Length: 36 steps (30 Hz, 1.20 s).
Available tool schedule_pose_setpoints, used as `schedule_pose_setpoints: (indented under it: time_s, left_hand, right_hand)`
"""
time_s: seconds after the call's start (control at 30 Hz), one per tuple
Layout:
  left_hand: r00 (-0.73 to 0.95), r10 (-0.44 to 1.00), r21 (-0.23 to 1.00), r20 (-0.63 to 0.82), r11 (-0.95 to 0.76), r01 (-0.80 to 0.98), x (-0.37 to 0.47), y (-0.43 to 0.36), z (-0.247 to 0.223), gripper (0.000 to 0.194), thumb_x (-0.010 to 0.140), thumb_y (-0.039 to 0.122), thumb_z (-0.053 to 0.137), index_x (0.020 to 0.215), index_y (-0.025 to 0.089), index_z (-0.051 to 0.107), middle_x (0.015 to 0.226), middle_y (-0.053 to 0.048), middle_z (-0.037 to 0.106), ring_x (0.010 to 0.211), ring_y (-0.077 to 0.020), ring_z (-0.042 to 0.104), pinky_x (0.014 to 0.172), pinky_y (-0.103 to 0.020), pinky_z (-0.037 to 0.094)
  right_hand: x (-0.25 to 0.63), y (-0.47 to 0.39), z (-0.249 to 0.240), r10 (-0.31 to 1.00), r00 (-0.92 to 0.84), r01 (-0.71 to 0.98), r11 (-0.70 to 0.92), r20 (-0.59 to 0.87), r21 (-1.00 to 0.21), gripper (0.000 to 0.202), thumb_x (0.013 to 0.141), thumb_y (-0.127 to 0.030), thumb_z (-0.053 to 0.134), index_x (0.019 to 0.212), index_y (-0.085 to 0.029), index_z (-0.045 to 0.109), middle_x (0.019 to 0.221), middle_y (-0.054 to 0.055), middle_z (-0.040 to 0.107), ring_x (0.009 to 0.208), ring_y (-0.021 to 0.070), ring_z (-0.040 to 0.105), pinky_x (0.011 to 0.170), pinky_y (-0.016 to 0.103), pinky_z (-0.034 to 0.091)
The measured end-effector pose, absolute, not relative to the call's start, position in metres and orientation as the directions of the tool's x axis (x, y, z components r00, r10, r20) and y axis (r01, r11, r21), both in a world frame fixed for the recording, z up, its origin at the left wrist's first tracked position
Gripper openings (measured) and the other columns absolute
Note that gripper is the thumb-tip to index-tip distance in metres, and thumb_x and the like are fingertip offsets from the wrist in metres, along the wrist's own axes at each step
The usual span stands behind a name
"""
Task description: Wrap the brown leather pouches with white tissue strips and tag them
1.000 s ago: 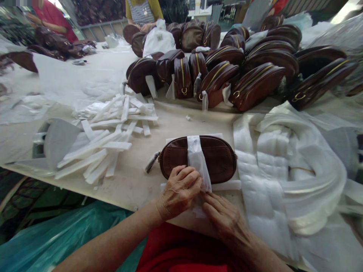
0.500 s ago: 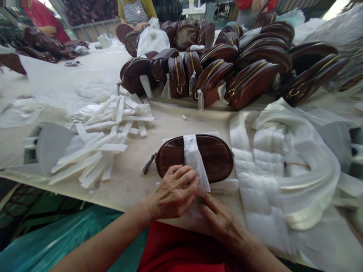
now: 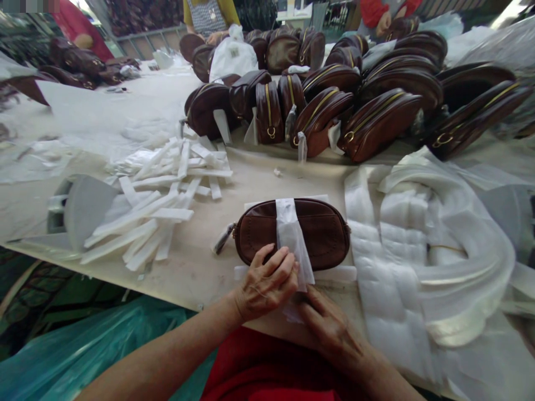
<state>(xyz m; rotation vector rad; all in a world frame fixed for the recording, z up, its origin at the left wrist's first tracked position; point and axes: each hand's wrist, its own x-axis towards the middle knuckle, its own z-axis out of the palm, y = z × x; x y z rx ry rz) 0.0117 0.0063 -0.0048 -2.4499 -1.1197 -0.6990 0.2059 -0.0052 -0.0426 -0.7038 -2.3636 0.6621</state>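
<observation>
A dark brown oval bag [image 3: 326, 234] lies flat on the table in front of me. Around its middle runs a white strip [image 3: 288, 223], whose loose end hangs over the bag's near edge. A wrapped zip pull [image 3: 223, 239] sticks out at the bag's left end. My left hand [image 3: 267, 278] is at the near edge of the bag, its fingers curled on the left side of the strip. Just right of it, my right hand [image 3: 328, 323] has its fingers closed at the strip's lower end, its fingertips partly hidden.
White foam strips [image 3: 159, 206] lie piled at the left by a grey holder [image 3: 86, 209]. Folded white foam sheeting [image 3: 388, 267] is at the right. Brown bags [image 3: 378, 120] stand in rows behind. People [image 3: 209, 16] are across the table [image 3: 200, 245].
The whole view has shifted slightly, so things appear a little further right. Both hands remain at the strip, with the left fingers slightly more spread.
</observation>
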Motion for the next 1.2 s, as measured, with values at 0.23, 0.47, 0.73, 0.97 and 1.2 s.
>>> schedule_pose_setpoints:
  time_s: [0.23,0.47,0.73,0.97,1.2]
  left_hand:
    - [0.546,0.577,-0.072,0.608,-0.645,0.761,0.010,0.004,-0.012,0.016,0.089,0.010,0.051,0.100,0.011,0.061,0.108,-0.008,0.063,0.112,-0.0231,0.055,0.098,-0.042,0.044]
    - [0.550,0.576,-0.053,0.604,-0.660,0.749,0.008,0.003,-0.014,0.021,0.090,0.012,0.048,0.108,0.011,0.060,0.112,-0.011,0.062,0.116,-0.0262,0.053,0.098,-0.044,0.044]
    - [0.557,0.549,-0.096,0.623,-0.653,0.751,0.010,0.003,-0.014,0.015,0.086,0.012,0.057,0.100,0.012,0.061,0.109,-0.010,0.063,0.116,-0.0261,0.053,0.097,-0.044,0.045]
    - [0.542,0.546,-0.124,0.639,-0.622,0.773,0.014,0.005,-0.018,0.010,0.086,0.013,0.059,0.095,0.012,0.062,0.106,-0.007,0.065,0.110,-0.0237,0.057,0.097,-0.043,0.046]
    - [0.552,0.545,-0.153,0.631,-0.611,0.777,0.013,0.009,-0.019,0.007,0.086,0.012,0.058,0.091,0.014,0.062,0.104,-0.005,0.065,0.109,-0.0232,0.057,0.094,-0.041,0.047]
  right_hand:
    - [0.214,-0.013,-0.030,0.497,-0.662,0.317,0.864,0.561,-0.391,0.028,0.088,-0.005,0.037,0.087,-0.010,0.065,0.100,0.015,0.066,0.108,0.0240,0.056,0.089,0.036,0.050]
    - [0.215,-0.017,-0.019,0.480,-0.643,0.324,0.877,0.597,-0.355,0.034,0.087,-0.003,0.034,0.087,-0.009,0.067,0.090,0.011,0.071,0.096,0.0210,0.064,0.084,0.033,0.051]
    - [0.221,-0.018,-0.007,0.475,-0.660,0.344,0.880,0.582,-0.328,0.034,0.086,-0.004,0.035,0.091,-0.012,0.067,0.090,0.011,0.072,0.095,0.0186,0.065,0.084,0.030,0.052]
    - [0.219,-0.028,-0.002,0.475,-0.624,0.312,0.879,0.620,-0.359,0.035,0.090,-0.004,0.031,0.089,-0.013,0.065,0.084,0.008,0.072,0.091,0.0160,0.067,0.088,0.028,0.050]
    - [0.227,-0.042,-0.011,0.405,-0.709,0.279,0.913,0.578,-0.298,0.027,0.090,-0.009,0.039,0.094,-0.016,0.065,0.085,0.007,0.072,0.089,0.0151,0.067,0.091,0.028,0.050]
